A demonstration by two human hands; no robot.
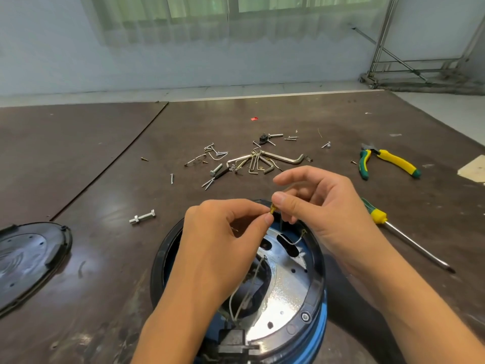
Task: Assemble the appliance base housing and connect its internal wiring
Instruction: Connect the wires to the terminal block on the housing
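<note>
Yellow connector (271, 208) looks tiny, light, probably slippery; left hand (223, 232) and right hand (322, 206) both pinch its stiff ends.

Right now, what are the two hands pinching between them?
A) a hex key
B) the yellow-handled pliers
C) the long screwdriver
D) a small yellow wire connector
D: left hand and right hand both pinch the yellow connector above the housing; pliers and screwdriver lie on the table.

Soft daylight from the window (236, 6), glare on the table (105, 258), edges bowed.
</note>
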